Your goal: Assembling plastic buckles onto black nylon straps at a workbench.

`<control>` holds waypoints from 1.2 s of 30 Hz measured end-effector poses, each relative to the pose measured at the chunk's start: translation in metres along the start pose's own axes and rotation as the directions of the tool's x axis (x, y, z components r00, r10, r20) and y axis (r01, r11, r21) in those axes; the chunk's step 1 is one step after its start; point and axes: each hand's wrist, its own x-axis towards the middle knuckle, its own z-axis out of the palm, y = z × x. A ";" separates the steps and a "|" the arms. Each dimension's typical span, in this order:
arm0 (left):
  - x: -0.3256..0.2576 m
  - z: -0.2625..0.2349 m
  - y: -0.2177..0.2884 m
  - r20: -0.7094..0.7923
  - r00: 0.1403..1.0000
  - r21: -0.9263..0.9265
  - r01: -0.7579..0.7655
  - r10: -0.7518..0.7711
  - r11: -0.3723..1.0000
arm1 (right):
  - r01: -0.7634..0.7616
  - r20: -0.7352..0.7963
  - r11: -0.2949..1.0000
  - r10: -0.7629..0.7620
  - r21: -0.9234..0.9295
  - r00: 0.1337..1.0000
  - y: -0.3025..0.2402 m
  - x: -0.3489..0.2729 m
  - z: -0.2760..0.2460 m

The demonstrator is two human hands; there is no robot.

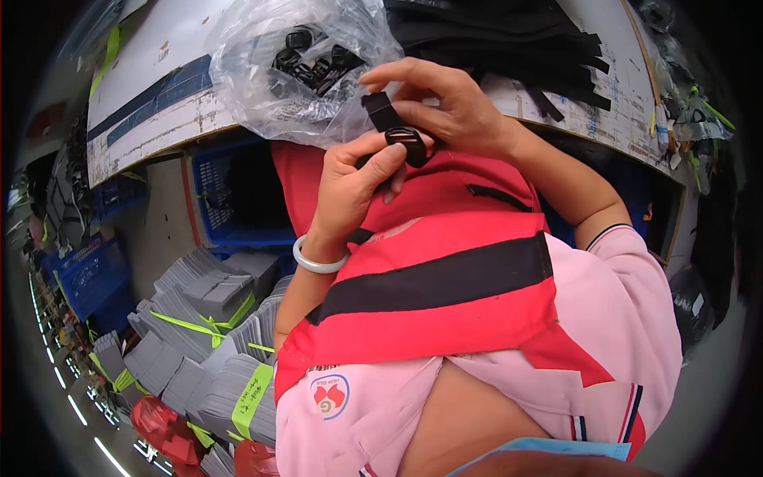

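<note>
In front of my red apron, my left hand (358,175) pinches a black plastic buckle (407,145) between thumb and fingers. A short end of black webbing strap (381,113) stands up at the buckle's far side. My right hand (461,107) curls over from the right, its thumb against this strap and its index finger reaching past the tip. Its lower fingers lie close to the buckle and are partly hidden. Just beyond both hands, an open clear plastic bag (262,79) on the worktable holds several black buckles (318,67).
A pile of black strips (501,40) lies on the worn white worktable (175,48), some hanging over its near edge. Below it stands a blue crate (222,230). Grey stacked pieces tied with yellow-green bands (211,326) crowd the floor at my left.
</note>
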 end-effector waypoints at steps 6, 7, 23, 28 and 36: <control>-0.029 -0.022 -0.006 -0.286 0.939 0.113 -0.168 0.194 0.979 | -0.486 0.591 0.861 0.473 -0.151 0.653 0.008 -0.035 -0.007; -0.036 -0.030 -0.006 -0.356 0.911 0.007 -0.220 0.208 0.975 | -0.448 0.557 0.876 0.466 -0.180 0.687 0.009 -0.041 -0.012; -0.074 -0.064 -0.040 -0.470 0.874 0.136 0.212 -0.125 0.968 | -0.084 -0.112 0.875 0.155 0.476 0.982 0.014 -0.004 -0.040; -0.063 -0.056 -0.012 -0.317 0.924 0.009 0.227 -0.213 0.974 | -0.346 0.237 0.903 0.289 0.256 0.928 -0.001 0.002 0.013; -0.053 -0.095 -0.050 -0.513 0.741 0.679 0.042 0.433 0.733 | -0.401 0.253 0.912 0.370 0.085 0.894 0.000 0.018 0.015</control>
